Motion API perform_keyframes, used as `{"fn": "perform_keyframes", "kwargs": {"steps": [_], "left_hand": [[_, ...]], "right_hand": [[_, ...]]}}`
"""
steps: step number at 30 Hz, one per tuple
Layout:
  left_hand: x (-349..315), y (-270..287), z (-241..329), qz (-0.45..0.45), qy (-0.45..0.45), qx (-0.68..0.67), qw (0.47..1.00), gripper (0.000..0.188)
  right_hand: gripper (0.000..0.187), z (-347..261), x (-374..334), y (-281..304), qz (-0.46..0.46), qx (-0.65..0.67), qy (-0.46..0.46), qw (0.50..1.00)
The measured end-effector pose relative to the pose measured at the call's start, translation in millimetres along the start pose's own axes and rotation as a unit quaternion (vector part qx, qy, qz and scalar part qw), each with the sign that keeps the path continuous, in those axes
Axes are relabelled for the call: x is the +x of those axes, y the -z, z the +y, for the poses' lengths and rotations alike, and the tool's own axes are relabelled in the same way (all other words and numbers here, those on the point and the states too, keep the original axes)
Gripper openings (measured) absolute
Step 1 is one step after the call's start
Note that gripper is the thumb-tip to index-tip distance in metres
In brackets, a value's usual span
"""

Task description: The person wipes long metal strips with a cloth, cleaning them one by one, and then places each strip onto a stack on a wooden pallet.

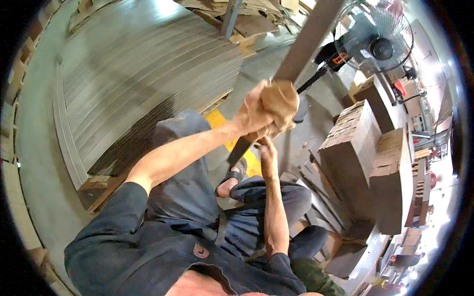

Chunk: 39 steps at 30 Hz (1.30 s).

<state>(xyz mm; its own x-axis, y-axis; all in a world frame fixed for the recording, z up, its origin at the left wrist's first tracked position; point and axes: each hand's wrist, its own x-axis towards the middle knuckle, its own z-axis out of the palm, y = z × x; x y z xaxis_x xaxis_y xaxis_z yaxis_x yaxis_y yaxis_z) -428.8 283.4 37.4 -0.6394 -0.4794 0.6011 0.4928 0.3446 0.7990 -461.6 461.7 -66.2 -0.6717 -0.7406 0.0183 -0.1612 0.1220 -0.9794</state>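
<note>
A worker's left hand [253, 116] clasps crumpled brown paper or cloth [280, 102] round a dark bar [307, 44] slanting above the floor [318, 121], right hand [268, 157] curled just below, its grip too blurred to tell; work appears partway, the bar bare either side; beyond, grey panels [148, 54] stack to a pallet's [215, 102] right edge, no container contents discernible
</note>
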Motion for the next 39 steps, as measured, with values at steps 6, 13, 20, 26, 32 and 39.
{"fn": "perform_keyframes", "kwargs": {"steps": [6, 13, 20, 26, 32, 39], "left_hand": [[60.0, 44.0, 46.4, 0.107, 0.052, -0.088, 0.989, 0.021], [63.0, 49.5, 71.1, 0.140, -0.020, -0.076, 0.987, 0.014], [-36.2, 31.2, -14.7, -0.087, -0.050, 0.048, 0.994, 0.044], [-28.5, 19.8, 14.4, -0.119, 0.024, 0.059, 0.991, 0.041], [-55.0, -10.5, 27.8, -0.163, -0.048, 0.117, 0.978, 0.053], [-76.0, 20.1, 2.6, -0.407, 0.190, 0.307, 0.839, 0.039]], "right_hand": [[0.065, -6.6, -29.2, -20.7, -0.076, -0.036, -0.059, 0.995], [0.018, 0.1, -27.6, -32.1, 0.057, -0.025, -0.027, 0.998], [0.040, -27.5, 3.0, -34.4, 0.032, -0.241, 0.105, 0.964], [0.067, -120.1, -2.8, 52.4, 0.115, -0.040, 0.205, 0.971], [0.029, -169.9, 16.6, 18.4, 0.221, 0.136, 0.259, 0.930], [0.039, -231.3, 16.2, 90.6, 0.260, 0.067, 0.367, 0.891]]}}
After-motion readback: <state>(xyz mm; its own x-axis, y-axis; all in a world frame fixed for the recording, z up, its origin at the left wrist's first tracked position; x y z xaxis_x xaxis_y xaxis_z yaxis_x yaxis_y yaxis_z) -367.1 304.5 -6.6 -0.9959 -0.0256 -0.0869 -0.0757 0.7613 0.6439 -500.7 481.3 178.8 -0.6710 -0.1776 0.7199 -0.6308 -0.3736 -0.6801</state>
